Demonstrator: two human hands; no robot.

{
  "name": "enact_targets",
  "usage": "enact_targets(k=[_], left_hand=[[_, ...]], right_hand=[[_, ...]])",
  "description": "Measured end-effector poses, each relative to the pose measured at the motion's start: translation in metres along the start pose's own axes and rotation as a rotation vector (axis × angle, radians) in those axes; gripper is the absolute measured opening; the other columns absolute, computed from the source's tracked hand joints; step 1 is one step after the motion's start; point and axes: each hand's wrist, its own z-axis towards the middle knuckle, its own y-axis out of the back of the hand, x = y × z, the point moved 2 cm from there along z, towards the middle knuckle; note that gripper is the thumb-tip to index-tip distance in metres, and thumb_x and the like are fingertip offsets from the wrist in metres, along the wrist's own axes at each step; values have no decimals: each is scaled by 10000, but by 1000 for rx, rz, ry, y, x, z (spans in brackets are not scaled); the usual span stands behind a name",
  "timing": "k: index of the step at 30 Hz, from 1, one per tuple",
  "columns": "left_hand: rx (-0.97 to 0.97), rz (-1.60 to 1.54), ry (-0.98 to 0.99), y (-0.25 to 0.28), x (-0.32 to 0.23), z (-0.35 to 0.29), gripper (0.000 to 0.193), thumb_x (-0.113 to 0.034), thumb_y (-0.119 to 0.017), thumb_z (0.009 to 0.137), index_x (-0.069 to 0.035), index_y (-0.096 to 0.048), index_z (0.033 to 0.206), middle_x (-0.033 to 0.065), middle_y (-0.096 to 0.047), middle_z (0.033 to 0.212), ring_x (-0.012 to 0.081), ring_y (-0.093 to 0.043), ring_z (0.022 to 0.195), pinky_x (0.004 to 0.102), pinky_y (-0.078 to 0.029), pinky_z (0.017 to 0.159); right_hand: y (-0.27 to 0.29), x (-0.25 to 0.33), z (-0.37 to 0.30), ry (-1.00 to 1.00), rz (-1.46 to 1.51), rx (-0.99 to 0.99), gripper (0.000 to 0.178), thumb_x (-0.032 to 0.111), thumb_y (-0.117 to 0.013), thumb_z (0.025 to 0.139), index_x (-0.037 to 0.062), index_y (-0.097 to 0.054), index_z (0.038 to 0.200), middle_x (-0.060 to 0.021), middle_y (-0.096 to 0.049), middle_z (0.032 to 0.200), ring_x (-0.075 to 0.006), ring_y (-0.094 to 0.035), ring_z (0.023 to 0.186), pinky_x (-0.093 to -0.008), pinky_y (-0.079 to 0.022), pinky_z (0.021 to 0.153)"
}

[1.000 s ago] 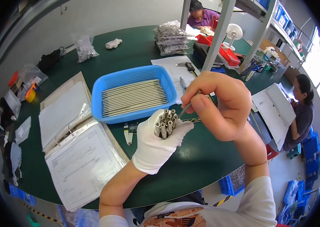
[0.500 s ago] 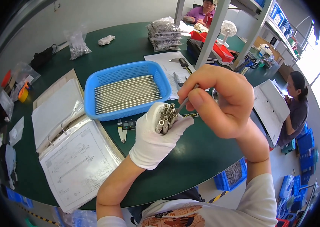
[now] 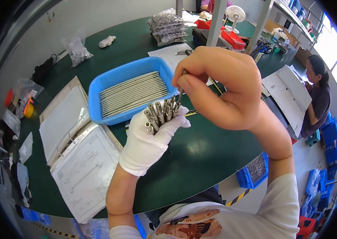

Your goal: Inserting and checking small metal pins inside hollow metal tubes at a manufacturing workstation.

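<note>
My left hand (image 3: 146, 141), in a white glove, is closed round a bundle of several metal tubes (image 3: 159, 112), their hollow ends pointing up and fanned out. Bare and pinched, my right hand (image 3: 226, 89) grips a thin metal pin (image 3: 181, 91) between thumb and forefinger. The pin's lower end meets the end of one tube at the right side of the bundle; whether it is inside the bore I cannot tell. Just beyond the gloved hand, a blue plastic basket (image 3: 93, 99) holds a row of long, thin metal rods (image 3: 134, 95).
An open ring binder with a drawing (image 3: 91, 167) lies to the left. Stacked bags of metal parts (image 3: 167, 28) stand at the back, near shelf posts, red bins (image 3: 233, 40) and a white fan (image 3: 235, 15). At the right, a co-worker (image 3: 315, 95) sits by a large paper folder (image 3: 288, 95).
Both hands have shifted left in the picture. The tubes have spread apart more, and the pin has gone from slanted to nearly upright over a tube end. The view has tilted slightly.
</note>
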Motion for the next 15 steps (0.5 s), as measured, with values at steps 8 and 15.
enact_targets(k=[8, 15], left_hand=[[-45, -26, -150, 3, 1, 6, 164, -25, -601, 874, 26, -599, 1030, 80, -666, 861, 146, -649, 837, 264, -506, 779], [-44, -63, -139, 8, 2, 10, 174, 11, -583, 868, 38, -595, 1039, 99, -662, 906, 175, -656, 868, 279, -516, 806]], right_hand=[[0, -3, 6, -3, -11, 68, 85, -20, -542, 810, -42, -617, 843, -75, -621, 727, -92, -569, 568, -214, -438, 519], [-3, -8, 11, -164, 74, 120, 109, 24, -534, 856, -49, -615, 866, -69, -644, 793, -79, -589, 626, -205, -461, 545]])
